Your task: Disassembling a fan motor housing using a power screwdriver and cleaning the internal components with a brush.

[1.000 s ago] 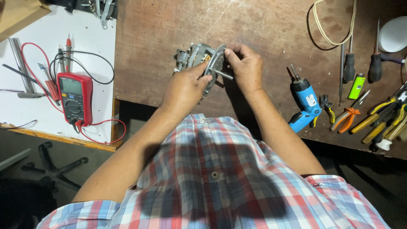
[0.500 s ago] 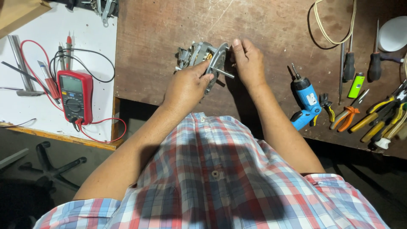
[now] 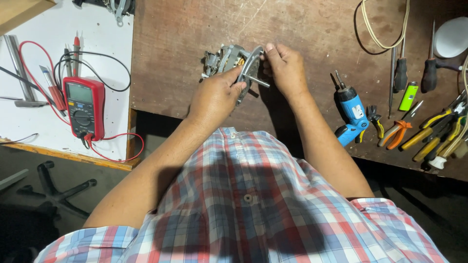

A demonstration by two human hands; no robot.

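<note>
Both hands were clamped on a small electric motor (image 3: 233, 65) w/ a round metal end plate and a shaft sticking out toward the person, held just above or on the brown wooden bench (image 3: 312, 29) near its front edge; couldn't tell if it touched the wood. Left hand (image 3: 214, 97) gripped the near side of the motor, fingers curled over the plate's lower rim, thumb side against the body. Right hand (image 3: 285, 68) pinched the plate's upper right rim w/ fingertips, palm facing down. Hands sat close together, motor between them, not touching each other as far as visible. To the right on the bench: a blue cordless screwdriver (image 3: 352, 112), bit pointing away from the person, then orange-handled pliers (image 3: 397, 131), a green lighter-shaped item (image 3: 408, 96), two dark-handled screwdrivers (image 3: 400, 68) lying upright in frame, and a bunch of yellow-handled pliers (image 3: 438, 134) at the far right edge. A tan cord (image 3: 378, 29) looped at the top right. To the left, well apart from the hands, a red multimeter (image 3: 84, 107) lay on a white board (image 3: 34, 24), its red & black leads curled around it. Person wore a plaid short-sleeve shirt (image 3: 243, 204) in red, blue & white.
</note>
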